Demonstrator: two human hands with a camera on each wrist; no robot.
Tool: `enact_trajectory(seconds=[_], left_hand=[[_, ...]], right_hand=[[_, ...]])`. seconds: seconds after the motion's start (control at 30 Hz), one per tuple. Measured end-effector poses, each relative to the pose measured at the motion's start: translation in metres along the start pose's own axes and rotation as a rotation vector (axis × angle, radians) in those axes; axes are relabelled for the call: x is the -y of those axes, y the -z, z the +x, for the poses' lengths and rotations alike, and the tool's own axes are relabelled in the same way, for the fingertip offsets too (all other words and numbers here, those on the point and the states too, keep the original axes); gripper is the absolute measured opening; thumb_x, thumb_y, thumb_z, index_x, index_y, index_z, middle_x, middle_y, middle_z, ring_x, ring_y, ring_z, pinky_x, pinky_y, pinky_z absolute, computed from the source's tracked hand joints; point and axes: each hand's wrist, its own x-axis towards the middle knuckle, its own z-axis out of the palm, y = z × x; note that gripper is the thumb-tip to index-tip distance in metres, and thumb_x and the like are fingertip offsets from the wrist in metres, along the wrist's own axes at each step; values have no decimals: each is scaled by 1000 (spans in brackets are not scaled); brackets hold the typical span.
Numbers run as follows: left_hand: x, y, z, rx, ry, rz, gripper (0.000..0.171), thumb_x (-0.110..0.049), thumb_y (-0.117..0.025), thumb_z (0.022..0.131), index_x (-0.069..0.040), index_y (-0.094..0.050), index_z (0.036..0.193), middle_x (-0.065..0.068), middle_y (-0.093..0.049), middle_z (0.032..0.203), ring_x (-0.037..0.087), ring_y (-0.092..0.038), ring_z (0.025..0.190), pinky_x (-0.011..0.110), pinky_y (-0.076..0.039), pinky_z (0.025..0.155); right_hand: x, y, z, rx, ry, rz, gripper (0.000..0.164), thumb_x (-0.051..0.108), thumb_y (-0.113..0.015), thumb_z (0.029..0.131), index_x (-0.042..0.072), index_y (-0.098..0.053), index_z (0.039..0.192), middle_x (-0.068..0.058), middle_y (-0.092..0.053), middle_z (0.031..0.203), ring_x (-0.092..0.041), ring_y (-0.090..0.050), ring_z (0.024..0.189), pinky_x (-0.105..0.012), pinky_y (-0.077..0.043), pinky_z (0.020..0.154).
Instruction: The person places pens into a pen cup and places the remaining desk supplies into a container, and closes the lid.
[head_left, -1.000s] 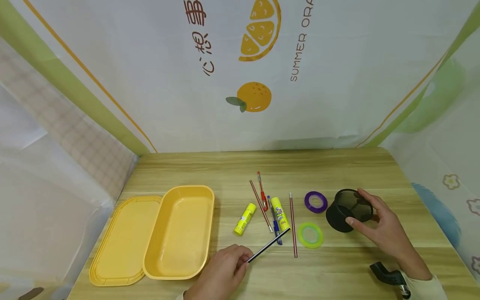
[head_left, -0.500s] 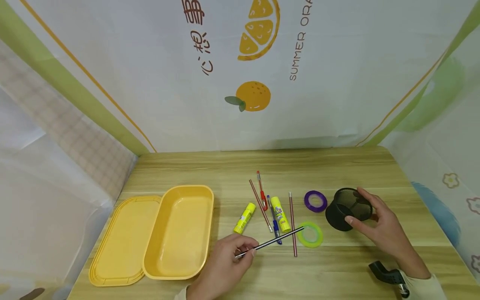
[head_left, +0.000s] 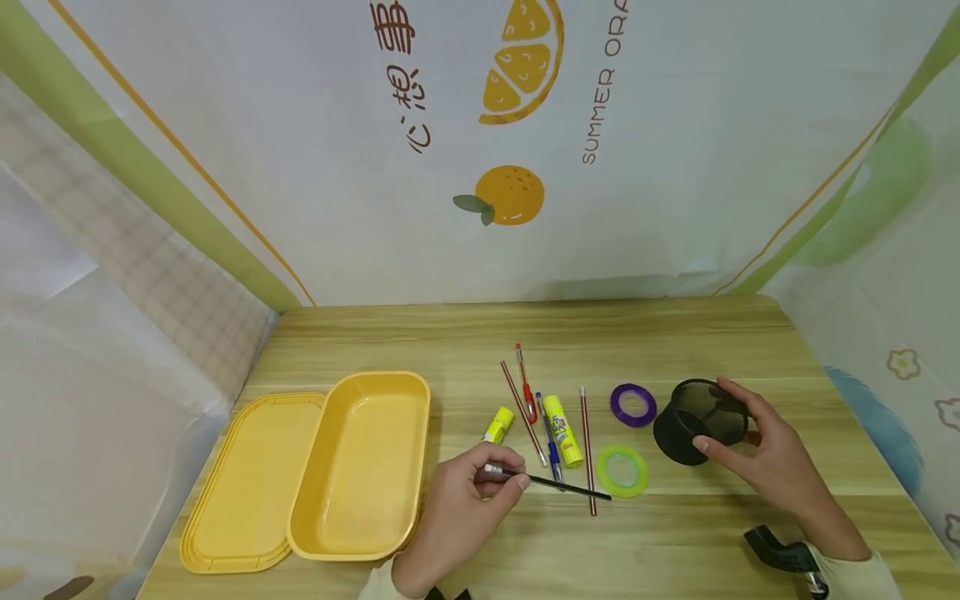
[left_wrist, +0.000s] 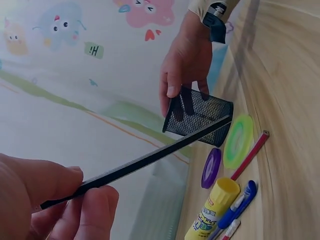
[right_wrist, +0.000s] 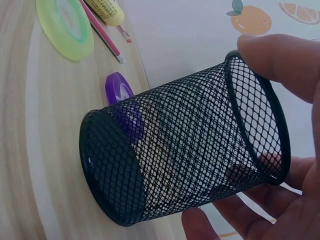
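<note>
My left hand (head_left: 465, 504) pinches a black pencil (head_left: 558, 485) between thumb and fingers, above the table. Its pale eraser end is by the fingers, and the dark shaft points right, crossing over a red-striped pencil (head_left: 587, 450). In the left wrist view the pencil (left_wrist: 150, 157) slants up in front of the mesh cup. My right hand (head_left: 772, 458) grips a black mesh pen cup (head_left: 701, 421) by its rim, thumb on one side and fingers on the other. That cup is tilted, its mesh bottom (right_wrist: 112, 167) facing the table in the right wrist view.
Mid-table lie two yellow glue sticks (head_left: 562, 429), a red pen (head_left: 528, 398), a blue pen (head_left: 551, 442) and another red pencil (head_left: 521, 408). Purple tape (head_left: 617, 406) and green tape (head_left: 602, 475) lie right of them. A yellow box (head_left: 300, 517) overlaps its lid (head_left: 251, 483) at left.
My left hand has risen slightly and moved right, and the pencil's far end has swung rightward and toward me. The right hand and mesh cup have stayed put.
</note>
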Motion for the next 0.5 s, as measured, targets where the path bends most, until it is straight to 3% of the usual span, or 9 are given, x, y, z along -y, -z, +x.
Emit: enact_trajectory(seconds=[0.23,0.4,0.5], left_hand=[[-7,-5,8,-12,63,-184,18,-9,-81,94,-7,-70,108,16,-77,107,14,-76,92,28,-64,80],[-10,-10,15,-45,21,-250,20,-7,-81,93,0,-69,107,22,-77,110,13,-77,94,30,-65,82],[-15,-13,20,-57,-19,-267,21,-7,-81,93,3,-68,107,24,-76,109,13,-77,94,29,-65,82]], right_hand=[[-2,1,2,13,-13,9,87,23,-84,93,19,-36,166,-23,-51,151,20,-39,121,-6,-43,83],[-1,4,4,28,-6,4,88,23,-84,92,17,-36,165,-23,-51,152,21,-38,120,-8,-45,81],[0,6,5,38,-4,9,86,22,-84,93,17,-37,165,-16,-51,152,21,-38,120,-12,-49,77]])
